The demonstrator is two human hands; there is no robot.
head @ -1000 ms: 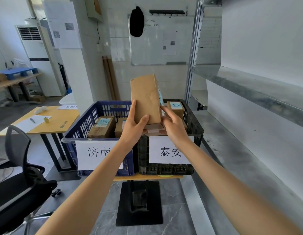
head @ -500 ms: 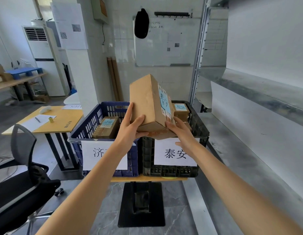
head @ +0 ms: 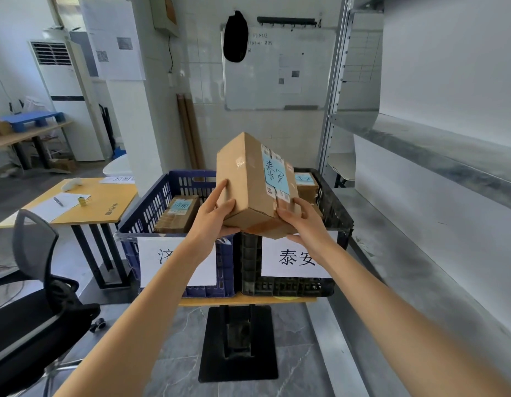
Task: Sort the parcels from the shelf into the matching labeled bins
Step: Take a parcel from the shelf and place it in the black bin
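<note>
A brown cardboard parcel with a light blue label reading 泰安 hangs tilted above the two bins. My left hand holds its left lower side, thumb on the face and fingers beneath. My right hand grips its right lower corner. Below stand a blue bin with a white sign partly hidden by my left arm, and a black bin signed 泰安. A labeled parcel lies in the blue bin. Another labeled parcel sits in the black bin.
Both bins stand on a small table with a black pedestal base. A grey metal shelf runs along the right. A black office chair is at the lower left, and a yellow desk with paper and a pen stands behind it.
The parcel has turned so that its blue label faces me, and it has shifted a little to the right. Both hands kept hold of it.
</note>
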